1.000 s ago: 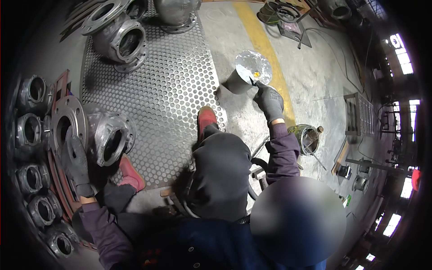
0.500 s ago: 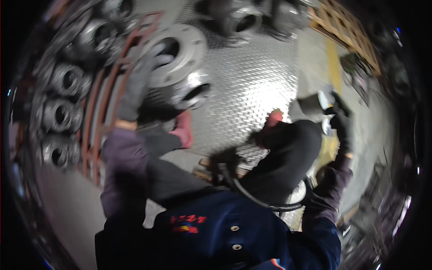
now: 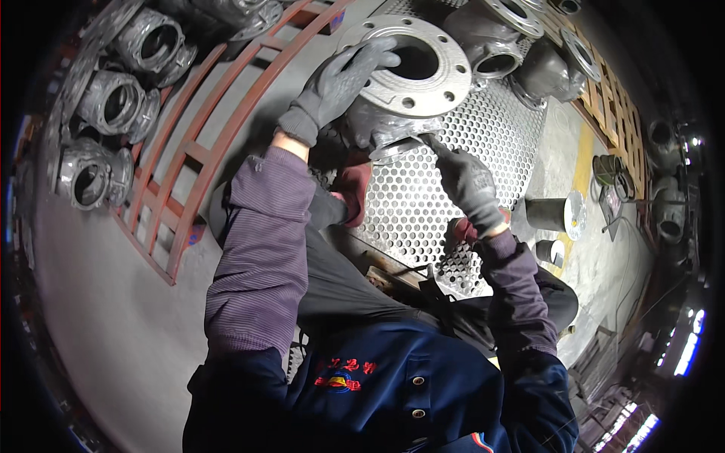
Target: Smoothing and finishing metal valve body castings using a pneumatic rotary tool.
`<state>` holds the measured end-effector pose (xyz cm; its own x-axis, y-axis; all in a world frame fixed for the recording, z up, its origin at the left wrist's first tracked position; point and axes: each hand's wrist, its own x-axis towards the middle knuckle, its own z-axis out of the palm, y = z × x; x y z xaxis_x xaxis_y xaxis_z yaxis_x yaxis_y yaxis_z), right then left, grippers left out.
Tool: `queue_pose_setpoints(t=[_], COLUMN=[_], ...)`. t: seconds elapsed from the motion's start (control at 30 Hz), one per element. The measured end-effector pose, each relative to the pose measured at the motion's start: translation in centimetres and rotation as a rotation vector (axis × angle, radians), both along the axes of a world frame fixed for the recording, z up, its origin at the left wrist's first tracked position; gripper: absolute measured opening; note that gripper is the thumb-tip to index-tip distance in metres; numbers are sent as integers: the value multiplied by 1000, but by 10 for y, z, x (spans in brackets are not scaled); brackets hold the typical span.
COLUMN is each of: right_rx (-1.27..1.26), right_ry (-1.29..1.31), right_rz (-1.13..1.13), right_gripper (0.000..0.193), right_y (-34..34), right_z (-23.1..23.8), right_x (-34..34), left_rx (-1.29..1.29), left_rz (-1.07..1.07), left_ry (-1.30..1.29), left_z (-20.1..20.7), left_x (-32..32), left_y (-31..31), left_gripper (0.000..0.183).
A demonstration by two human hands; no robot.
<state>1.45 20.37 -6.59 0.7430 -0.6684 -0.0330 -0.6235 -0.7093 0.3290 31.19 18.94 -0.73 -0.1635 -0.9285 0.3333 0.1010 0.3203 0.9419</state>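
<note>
A grey metal valve body stands before me, its broad bolt-holed flange tipped up toward me. My left hand, in a grey glove, lies across the flange's left side. Its fingers are stretched out, the tips over the edge of the round bore. Below, my gloved right hand is closed, reaching to the smaller lower opening of the valve body. Something thin shows at its fingertips by that rim; its kind is too small to tell.
The valve body is over a perforated metal plate. Left lies a red steel frame, with several valve bodies beyond. More castings stand far right, near a wooden pallet. A metal cylinder lies right of my knee.
My right hand has come from the cylinder at the right to the valve body's lower opening. My left hand stays at the flange. The view has shifted, and blur is gone.
</note>
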Motion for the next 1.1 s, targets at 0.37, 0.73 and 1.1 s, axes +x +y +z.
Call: queue_pose_setpoints(t=[0.37,0.73,1.1], right_rx=[284,255,182], right_ry=[-298,-22,-365], right_rz=[-114,98,-1], right_gripper=[61,33,31], right_y=[-5,-50,-55], right_z=[26,43,31], right_x=[34,58,66], left_rx=[-20,182,-1], left_rz=[137,2,153], left_ry=[-108,281,-24], left_z=[-3,-3,4], left_x=[-2,-2,-3], left_y=[-6,-2,3], left_gripper=[32,41,39])
